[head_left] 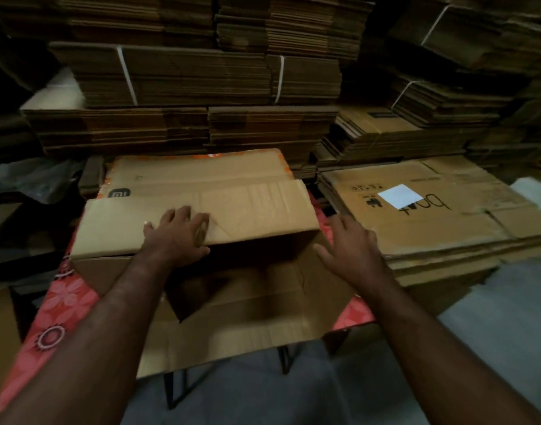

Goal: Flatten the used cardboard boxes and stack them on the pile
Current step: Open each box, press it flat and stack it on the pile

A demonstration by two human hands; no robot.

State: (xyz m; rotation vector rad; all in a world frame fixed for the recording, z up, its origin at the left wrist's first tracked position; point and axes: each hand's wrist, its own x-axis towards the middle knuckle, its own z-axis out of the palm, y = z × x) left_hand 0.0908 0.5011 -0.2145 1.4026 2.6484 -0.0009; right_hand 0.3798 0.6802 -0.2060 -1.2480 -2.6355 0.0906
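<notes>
The open cardboard box (232, 271) lay on the red-patterned table (63, 299), the flattened pile (432, 216) at its 3 o'clock. The left hand (177, 231) pressed spread fingers on its far flap; the right hand (349, 243) hovered, fingers apart, at the right wall.

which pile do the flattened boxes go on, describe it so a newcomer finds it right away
Start from the red floral table with the open box on it. Directly right of it sits a low pile of flattened boxes. Unlike the strapped bundles behind, its top sheet carries a white square label and black lettering.
</notes>
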